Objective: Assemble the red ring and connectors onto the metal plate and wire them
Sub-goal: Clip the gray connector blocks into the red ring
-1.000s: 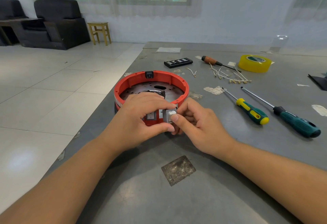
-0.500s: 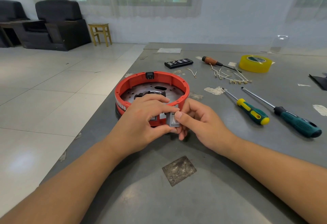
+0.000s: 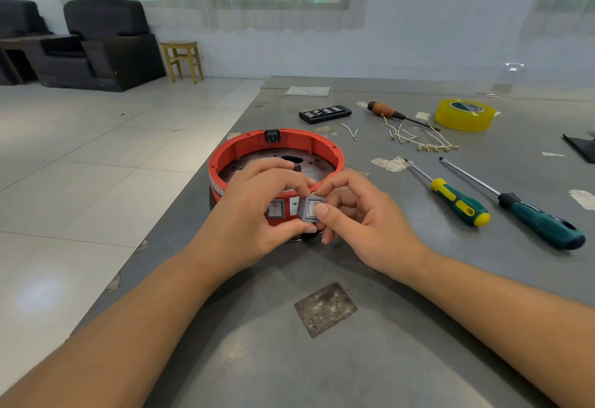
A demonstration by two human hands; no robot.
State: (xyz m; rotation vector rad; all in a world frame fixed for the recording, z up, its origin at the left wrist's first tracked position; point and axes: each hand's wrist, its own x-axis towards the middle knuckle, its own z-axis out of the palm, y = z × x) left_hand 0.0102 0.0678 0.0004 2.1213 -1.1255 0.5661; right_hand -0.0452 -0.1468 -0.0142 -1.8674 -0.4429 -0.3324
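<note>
Between both hands' grip, grey switch (image 3: 310,209)

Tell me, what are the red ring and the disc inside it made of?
The red ring looks like moulded plastic: even matte colour, with ribs and tabs formed into its inner wall. The disc inside looks like metal, probably steel: dull grey sheen, punched holes, brownish stains that may be rust.

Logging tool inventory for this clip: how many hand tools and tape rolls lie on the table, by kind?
Screwdrivers: 3, namely the wooden-handled screwdriver, the yellow-green screwdriver and the dark teal screwdriver.
Tape rolls: 1, the yellow tape roll.
Bit cases: 1, the black bit case.
Total: 5
</note>
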